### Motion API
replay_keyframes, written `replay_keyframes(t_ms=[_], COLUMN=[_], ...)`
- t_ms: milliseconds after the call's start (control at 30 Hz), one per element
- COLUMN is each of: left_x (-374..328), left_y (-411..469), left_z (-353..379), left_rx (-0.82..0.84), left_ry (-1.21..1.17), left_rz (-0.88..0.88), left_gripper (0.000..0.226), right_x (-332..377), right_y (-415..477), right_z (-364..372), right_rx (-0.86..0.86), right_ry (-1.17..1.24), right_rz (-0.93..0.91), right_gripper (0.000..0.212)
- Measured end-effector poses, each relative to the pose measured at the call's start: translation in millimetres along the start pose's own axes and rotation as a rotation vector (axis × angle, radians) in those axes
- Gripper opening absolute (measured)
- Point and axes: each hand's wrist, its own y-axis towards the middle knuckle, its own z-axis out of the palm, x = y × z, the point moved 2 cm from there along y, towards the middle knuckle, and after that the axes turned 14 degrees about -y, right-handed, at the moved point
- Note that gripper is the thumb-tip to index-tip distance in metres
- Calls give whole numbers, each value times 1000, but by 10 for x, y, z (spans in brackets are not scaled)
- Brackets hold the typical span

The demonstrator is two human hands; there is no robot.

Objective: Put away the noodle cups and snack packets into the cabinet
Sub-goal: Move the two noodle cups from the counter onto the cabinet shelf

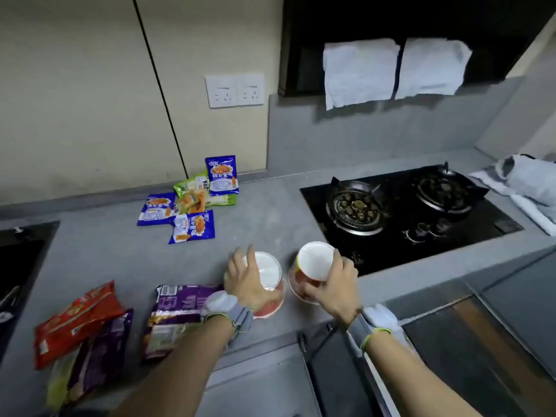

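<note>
Two bare hands reach over a matte grey, stone-like tabletop [114,245]. The left hand [245,279] lies over a round noodle cup [269,291] with red sides and a smooth white base, its fingers [249,254] curled around the rim. The right hand [332,284] grips a second, tilted noodle cup [313,261], fingers closed on its red and white wall. The two cups sit just beside each other. Left of the left fingers lies a crinkled purple snack packet [177,311], and farther left a glossy red packet [76,322] overlapping another purple one. Beyond the fingers, near the wall, flat blue and green snack packets [192,200] form a loose pile. Right of the right fingers is a black glass hob [406,218] with round metal burners.
</note>
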Motion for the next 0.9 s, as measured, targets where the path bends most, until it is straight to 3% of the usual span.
replay_keyframes(t_ms=[67,133,267,433,733,900], left_x=[-2,71,180,336,228,245], left_y=[181,293,432,516,17,-631], left_z=[191,346,516,497,369,282], left_rx=[-4,12,-6,118,189,257], left_ry=[40,88,142,78,9,21], left_rz=[-89,-167,-204,-200,36,247], left_gripper=[132,137,134,139,135,130], right_x=[-115,-141,-52,-73,-457,-651], right_y=[266,465,691,781,72,-926], right_z=[55,159,360,359,114,98], right_rx=[13,26,-70,-33,-2,-148], right_ry=[-41,-54,-166,-189,-19,-15], right_rz=[6,46,89,63,75,190], right_gripper=[128,134,124,117,125,125])
